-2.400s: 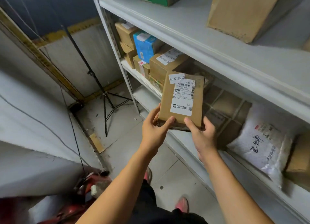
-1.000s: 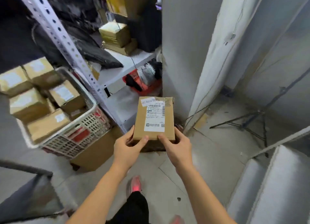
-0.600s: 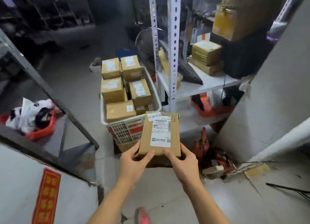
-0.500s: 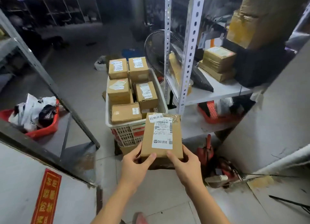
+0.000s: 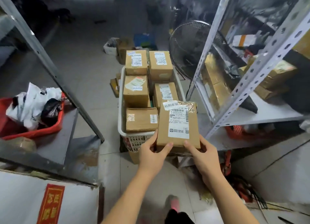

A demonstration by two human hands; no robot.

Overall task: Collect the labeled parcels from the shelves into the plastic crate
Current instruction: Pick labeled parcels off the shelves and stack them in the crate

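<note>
I hold a brown cardboard parcel (image 5: 177, 125) with a white shipping label in both hands. My left hand (image 5: 152, 152) grips its near left corner, thumb on top. My right hand (image 5: 203, 154) grips its near right corner the same way. The parcel hangs above the near right corner of a white plastic crate (image 5: 120, 120) that stands on the floor ahead. Several labeled brown boxes (image 5: 136, 91) fill the crate, some stacked above its rim.
A white perforated metal shelf frame (image 5: 261, 69) with parcels stands at the right, a black fan (image 5: 187, 46) behind the crate. On the left a grey shelf (image 5: 57, 140) carries a red basket (image 5: 33, 131) of bags. Tiled floor lies below me.
I turned from the shelf toward the crate, still holding the parcel in both hands. The crate has come closer and now sits straight ahead under the parcel.
</note>
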